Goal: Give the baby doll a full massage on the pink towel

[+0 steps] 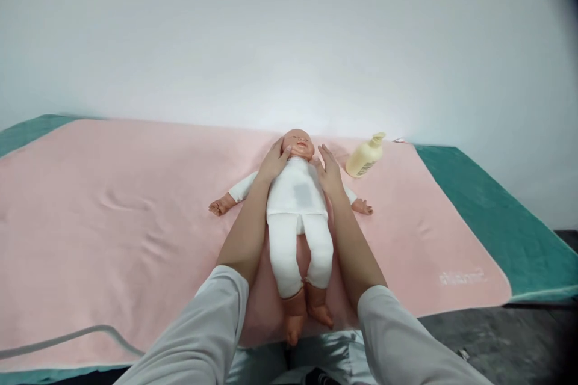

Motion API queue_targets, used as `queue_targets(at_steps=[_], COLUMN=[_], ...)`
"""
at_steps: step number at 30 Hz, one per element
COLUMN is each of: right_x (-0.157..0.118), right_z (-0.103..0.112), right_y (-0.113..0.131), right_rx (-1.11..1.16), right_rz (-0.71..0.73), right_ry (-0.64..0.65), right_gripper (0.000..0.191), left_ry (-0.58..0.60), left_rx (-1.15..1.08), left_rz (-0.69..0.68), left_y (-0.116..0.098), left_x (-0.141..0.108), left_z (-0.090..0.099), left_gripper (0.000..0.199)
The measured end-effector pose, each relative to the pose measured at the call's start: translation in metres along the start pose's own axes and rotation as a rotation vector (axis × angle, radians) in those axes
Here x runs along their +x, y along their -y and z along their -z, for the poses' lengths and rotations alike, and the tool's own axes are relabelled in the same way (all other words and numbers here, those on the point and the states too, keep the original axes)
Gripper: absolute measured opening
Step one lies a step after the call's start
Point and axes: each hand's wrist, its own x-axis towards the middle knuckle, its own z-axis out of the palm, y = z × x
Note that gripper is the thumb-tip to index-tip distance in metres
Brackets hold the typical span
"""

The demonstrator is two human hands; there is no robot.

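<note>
A baby doll point(298, 189) with a white cloth body lies on its back on a pink blanket point(112, 192), head toward the wall and feet toward me. My left hand point(273, 160) rests against the side of the doll's head and neck, thumb near the cheek, fingers stretched out. On the other side, my right hand point(329, 169) lies by the doll's shoulder with its fingers extended, close to the head; whether it touches the head I cannot tell. Both doll arms spread out sideways beyond my forearms. Neither hand grips anything.
A pale yellow pump bottle point(363, 157) stands tilted-looking on the blanket, right of my right hand. Green cloth point(497, 222) shows beneath the blanket at both sides. A grey cable point(76, 335) crosses the front left. Behind the table rises a white wall point(289, 30).
</note>
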Motion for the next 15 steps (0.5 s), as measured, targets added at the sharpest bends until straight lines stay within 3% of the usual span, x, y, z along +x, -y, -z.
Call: queue_targets(at_steps=[4, 9, 12, 15], right_x=[-0.034, -0.077, -0.091, -0.093], right_z=[0.018, 0.052, 0.065, 0.066], right_y=[0.001, -0.02, -0.036, -0.044], right_rx=[0.026, -0.196, -0.294, -0.27], right_rz=[0.072, -0.07, -0.245, -0.438], right_ry=[-0.253, -0.469, -0.512, -0.472], right_gripper=[0.053, 0.053, 0.062, 0.07], left_ry=[-0.01, -0.104, -0.222, -0.339], left_rx=[-0.004, -0.006, -0.003, 0.017], left_rz=[-0.004, 0.014, -0.019, -0.034], left_y=[0.0, 0.001, -0.002, -0.007], left_x=[0.0, 0.002, -0.001, -0.008], left_z=[0.0, 0.005, 0.012, 0.02], left_gripper=[0.069, 0.07, 0.064, 0.055])
